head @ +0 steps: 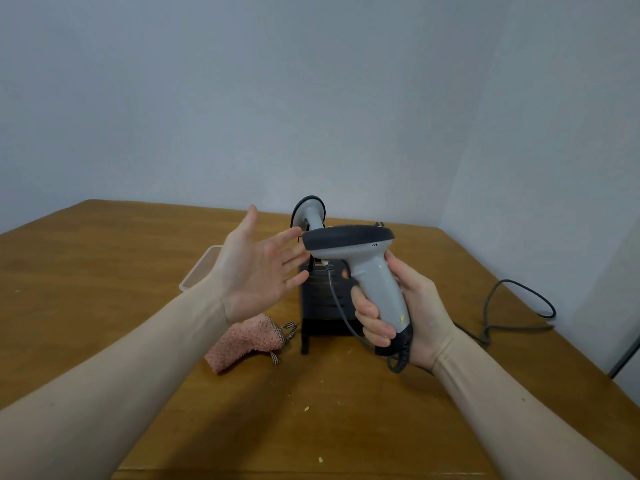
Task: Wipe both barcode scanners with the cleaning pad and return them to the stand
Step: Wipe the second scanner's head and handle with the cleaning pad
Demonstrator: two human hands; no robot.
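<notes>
Head view shows my right hand [398,306] wrapped round the grip of a grey scanner [363,268], fingers curled across the front and thumb behind, holding it upright above the table [104,271] with its dark head pointing left; my left hand [256,268] is spread flat, palm toward the scanner, fingertips just beside or perhaps touching the head, and it holds nothing. Yellowish specks show on the grip, low down near my fingers, so I judge this one is not yet clean; to wipe it properly I need the pink cleaning pad [242,341], which lies on the table below my left wrist, near the foot of the stand [318,306]; my left hand should drop to it, pinch it well, and come back to rub the head first, then the grip, while my right hand shifts so no patch stays hidden under my fingers. The scanner's cable [519,306] runs down from the handle and loops off to the right across the table; I should keep slack in it and not drag the stand. The second scanner [310,213] sits in the stand behind, head up; a clear plastic lid [201,268] lies beyond my left hand; crumbs dot the wood nearer me.
</notes>
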